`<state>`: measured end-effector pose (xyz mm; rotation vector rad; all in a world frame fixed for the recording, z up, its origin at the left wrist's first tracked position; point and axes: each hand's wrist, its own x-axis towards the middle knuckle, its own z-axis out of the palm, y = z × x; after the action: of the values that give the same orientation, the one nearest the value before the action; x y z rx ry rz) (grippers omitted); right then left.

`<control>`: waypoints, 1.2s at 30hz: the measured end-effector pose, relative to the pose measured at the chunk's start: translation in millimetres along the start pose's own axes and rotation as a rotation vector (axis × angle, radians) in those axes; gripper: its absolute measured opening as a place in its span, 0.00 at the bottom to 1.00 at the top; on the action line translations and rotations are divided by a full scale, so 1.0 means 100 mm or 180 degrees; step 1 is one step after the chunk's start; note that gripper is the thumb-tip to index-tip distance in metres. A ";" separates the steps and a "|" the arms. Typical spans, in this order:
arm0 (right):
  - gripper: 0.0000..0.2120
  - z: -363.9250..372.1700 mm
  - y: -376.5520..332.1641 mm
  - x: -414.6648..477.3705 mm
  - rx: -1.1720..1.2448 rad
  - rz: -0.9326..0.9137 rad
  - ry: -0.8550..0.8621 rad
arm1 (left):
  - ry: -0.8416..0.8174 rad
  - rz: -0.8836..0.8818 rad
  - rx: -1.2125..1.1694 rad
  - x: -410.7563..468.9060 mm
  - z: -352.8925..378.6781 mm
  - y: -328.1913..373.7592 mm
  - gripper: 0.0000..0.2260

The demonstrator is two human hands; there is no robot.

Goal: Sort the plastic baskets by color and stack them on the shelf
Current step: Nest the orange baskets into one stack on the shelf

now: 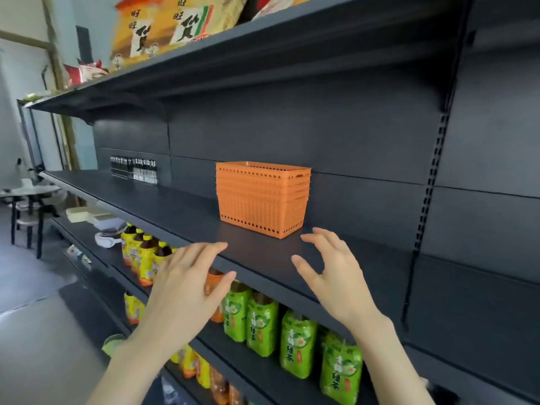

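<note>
Hovering empty and spread, left hand hides bottles; right hand nears stacked orange baskets.

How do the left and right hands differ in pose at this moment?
The left hand is flatter, its fingers reaching over the shelf edge; the right hand is curled and claw-like, nearer the orange basket stack. Both are empty and open, touching no basket.
</note>
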<state>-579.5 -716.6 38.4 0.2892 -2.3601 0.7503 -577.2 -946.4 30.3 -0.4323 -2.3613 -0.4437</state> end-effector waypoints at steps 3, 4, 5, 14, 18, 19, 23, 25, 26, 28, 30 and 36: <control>0.19 0.46 -0.20 0.28 -0.0085 0.0163 0.0019 | -0.0105 0.0116 -0.0082 0.28 0.09 -0.59 0.24; 0.19 0.59 -0.24 0.36 -0.0112 0.0206 0.0050 | -0.0143 0.0145 -0.0096 0.39 0.12 -0.76 0.24; 0.18 0.70 -0.28 0.45 -0.0107 0.0259 0.0116 | -0.0186 0.0196 -0.0080 0.50 0.18 -0.93 0.24; 0.18 1.42 -0.12 1.29 -0.0304 0.0802 0.0479 | -0.0353 0.0338 -0.1227 1.62 0.90 -1.77 0.20; 0.21 1.58 0.06 1.69 -0.0364 0.0969 0.0697 | -0.0323 0.0244 -0.1500 2.08 1.30 -1.98 0.23; 0.22 1.61 0.11 1.79 -0.0324 0.1027 0.0787 | -0.0303 0.0159 -0.1582 2.20 1.40 -2.03 0.25; 0.28 1.75 0.26 2.09 -0.0118 0.1161 0.1096 | -0.0227 -0.0307 -0.2019 2.62 1.73 -2.22 0.33; 0.32 1.80 0.31 2.21 -0.0012 0.1232 0.1147 | -0.0219 -0.0396 -0.2120 2.82 1.87 -2.29 0.38; 0.34 1.83 0.33 2.25 0.0023 0.1275 0.1133 | -0.0326 -0.0449 -0.2175 2.90 1.93 -2.31 0.40; 0.36 1.90 0.40 2.31 0.0014 0.1349 0.1121 | -0.0595 -0.0596 -0.2461 3.06 2.06 -2.34 0.44; 0.36 1.95 0.45 2.38 0.0107 0.1479 0.1176 | -0.0748 -0.0641 -0.2794 3.22 2.17 -2.35 0.44; 0.35 2.02 0.48 2.56 0.0632 0.1723 0.1389 | -0.1048 -0.0635 -0.3604 3.51 2.42 -2.43 0.32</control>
<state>-898.6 -799.3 51.2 -0.4159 -1.9517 1.1665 -1065.2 -993.8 50.8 -0.8023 -2.2355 -1.9381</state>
